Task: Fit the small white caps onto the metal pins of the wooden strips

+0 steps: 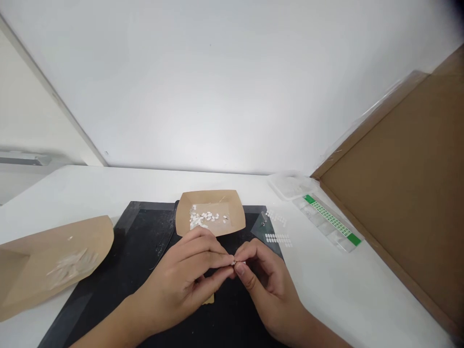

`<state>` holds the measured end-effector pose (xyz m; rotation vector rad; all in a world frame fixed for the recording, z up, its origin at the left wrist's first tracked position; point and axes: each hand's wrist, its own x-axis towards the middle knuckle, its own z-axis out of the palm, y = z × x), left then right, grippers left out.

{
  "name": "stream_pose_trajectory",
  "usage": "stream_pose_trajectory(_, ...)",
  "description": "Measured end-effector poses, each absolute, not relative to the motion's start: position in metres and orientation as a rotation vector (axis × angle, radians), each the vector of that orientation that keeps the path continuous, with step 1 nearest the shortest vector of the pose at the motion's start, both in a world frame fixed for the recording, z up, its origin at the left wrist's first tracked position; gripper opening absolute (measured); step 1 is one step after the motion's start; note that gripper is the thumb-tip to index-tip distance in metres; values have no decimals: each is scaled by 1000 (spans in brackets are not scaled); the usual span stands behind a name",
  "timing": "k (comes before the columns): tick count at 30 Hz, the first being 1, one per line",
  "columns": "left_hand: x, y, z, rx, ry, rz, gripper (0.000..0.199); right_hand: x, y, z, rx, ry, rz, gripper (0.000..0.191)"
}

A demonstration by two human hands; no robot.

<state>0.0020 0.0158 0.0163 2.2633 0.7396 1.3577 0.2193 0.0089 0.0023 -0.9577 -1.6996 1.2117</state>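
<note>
A smooth white wall (203, 87) rises straight up from the back edge of my white worktop (384, 270), catching a soft, brighter glow low down. Past the worktop's back left corner I see a paler wall (25, 106) behind an upright edge strip, with a grey ledge (21, 158) low on it.

A tiny whitish piece (234, 263) is held between the fingertips of the left hand (194, 270) and the right hand (270, 285). It is mostly covered by them, so its full shape and tilt cannot be made out.
</note>
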Motion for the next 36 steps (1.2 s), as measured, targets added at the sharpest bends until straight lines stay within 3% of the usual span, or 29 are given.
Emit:
stream_pose_trajectory(5,3,14,18,2116,802,1265,21,218,9,3,-979,-1603,1377,21)
stream_pose_trajectory(15,5,15,21,2195,749,1361,26,217,7,2,-855,-1837,1027,10)
stream_pose_trajectory(36,6,13,20,2119,814,1408,22,215,4,0,-886,-1758,1089,11)
